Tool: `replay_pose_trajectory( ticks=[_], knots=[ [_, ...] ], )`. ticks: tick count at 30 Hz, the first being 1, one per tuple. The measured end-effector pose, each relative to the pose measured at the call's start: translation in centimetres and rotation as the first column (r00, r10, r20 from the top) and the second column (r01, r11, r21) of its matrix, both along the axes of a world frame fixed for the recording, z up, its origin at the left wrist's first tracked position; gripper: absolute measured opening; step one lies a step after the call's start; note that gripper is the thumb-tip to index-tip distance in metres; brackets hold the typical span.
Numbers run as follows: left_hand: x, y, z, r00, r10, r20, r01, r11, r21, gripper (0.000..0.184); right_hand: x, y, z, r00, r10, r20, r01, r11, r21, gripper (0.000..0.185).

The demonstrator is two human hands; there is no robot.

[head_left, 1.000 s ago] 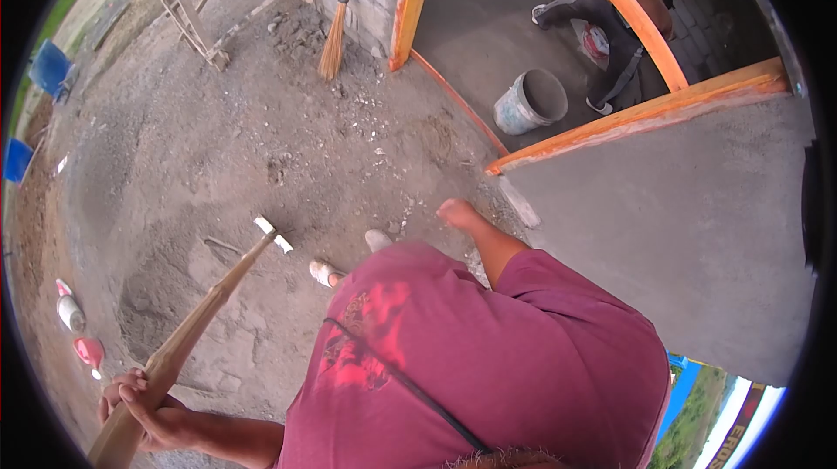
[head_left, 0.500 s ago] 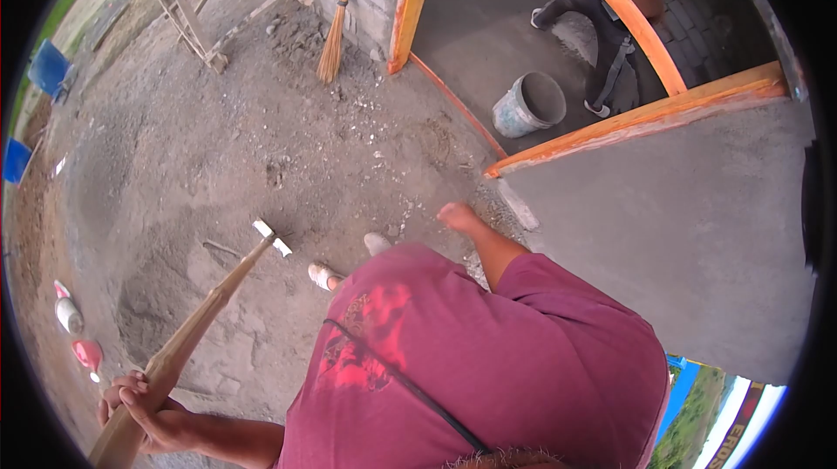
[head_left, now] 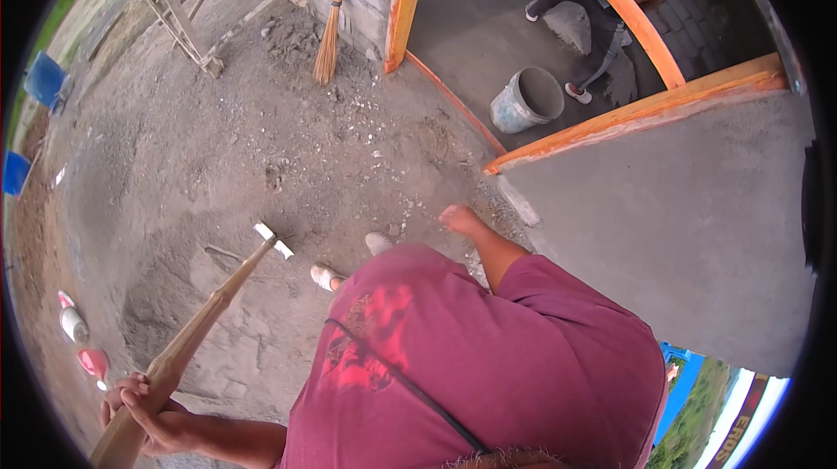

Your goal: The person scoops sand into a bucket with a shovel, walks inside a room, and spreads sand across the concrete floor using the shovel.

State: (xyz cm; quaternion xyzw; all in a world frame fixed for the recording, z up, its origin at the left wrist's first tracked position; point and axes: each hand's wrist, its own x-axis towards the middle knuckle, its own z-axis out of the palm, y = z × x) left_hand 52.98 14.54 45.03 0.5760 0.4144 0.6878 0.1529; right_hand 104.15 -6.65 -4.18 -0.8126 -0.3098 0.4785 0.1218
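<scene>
My left hand (head_left: 144, 412) is closed around a long wooden-handled tool (head_left: 205, 316) at the lower left. The tool slants away toward the ground, ending in a short, bright crosswise metal head, whose exact kind I cannot make out. Loose grey sand or cement mix (head_left: 187, 286) lies about the head and under the handle. My right hand (head_left: 458, 218) hangs beside my body near the foot of the wall, fingers curled in, with nothing visible in it.
A straw broom (head_left: 329, 37) leans on a block wall. Through the orange frame (head_left: 628, 116) are a bucket (head_left: 521, 103) and a bent-over person (head_left: 602, 24) on the floor inside. A wooden trestle (head_left: 179, 16) stands far left, with blue containers (head_left: 44, 81) at the edge.
The person inside the frame has shifted a leg toward the bucket. My view has moved slightly; both my hands and the tool keep nearly the same pose.
</scene>
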Motion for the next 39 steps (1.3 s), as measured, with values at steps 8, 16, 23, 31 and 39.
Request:
replay_pose_trajectory(
  ticks=[8, 16, 23, 31, 39],
  knots=[
    [-0.3, 0.2, 0.0, 0.999, -0.041, -0.015, 0.041, 0.999, 0.006, 0.032, -0.1, -0.7, -1.0, 0.999, -0.025, 0.03, 0.024, 1.0, 0.015, 0.033],
    [-1.5, 0.0, -0.3, 0.993, -0.114, 0.017, 0.113, 0.993, 0.019, 0.039, -0.6, -0.3, 0.4, 0.997, 0.02, 0.078, -0.02, 1.0, -0.001, 0.032],
    [-0.2, -0.7, 0.1, 1.0, -0.005, -0.01, 0.006, 1.0, 0.016, 0.03, 0.1, -0.4, -0.5, 1.0, 0.003, 0.019, -0.003, 1.0, 0.02, 0.032],
    [-1.0, -1.3, 0.0, 1.0, -0.015, 0.0, 0.015, 1.0, 0.009, 0.03, 0.0, -0.2, 0.4, 0.998, 0.029, 0.063, -0.034, 0.997, 0.068, 0.032],
    [-1.7, -2.2, -0.1, 0.999, -0.036, 0.016, 0.035, 0.999, 0.015, 0.032, -0.3, 0.0, 0.3, 0.992, 0.07, 0.102, -0.076, 0.996, 0.048, 0.038]
  ],
)
